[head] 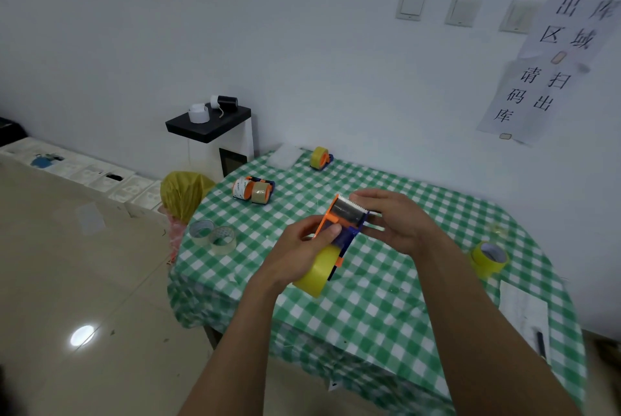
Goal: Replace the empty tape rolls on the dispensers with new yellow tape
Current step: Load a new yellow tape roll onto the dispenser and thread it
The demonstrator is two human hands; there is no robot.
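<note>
Three yellow tape rolls show in the head view. One point(317, 272) is mounted on the orange-and-blue dispenser point(342, 225) held above the table point(386, 311). A second sits on a far dispenser point(321, 157) near the wall, and a loose yellow roll point(489, 257) lies at the table's right side, well apart from the hands.

The left hand point(299, 249) grips the held dispenser, its thumb pressed on the orange side plate and its fingers curled round the frame. The right hand point(398, 219) pinches the toothed cutter end.

What look like two more dispensers point(253, 191) stand side by side at the left. One carries a white printed roll, the other a brownish roll; the print is too small to read.

Two clear, nearly spent rolls point(212, 235) lie touching near the table's left edge.

A paper sign point(537, 79) on the wall reads "出库区域" and "请扫码出库". Three wall switches point(463, 10) sit beside it.

The table wears a green-and-white checked cloth. A sheet of paper point(521, 311) with a dark pen point(540, 345) lies at its right edge.

Beyond the table, a yellow bag point(184, 193) stands beside a white cabinet point(218, 143) that bears one white and one black spool.
</note>
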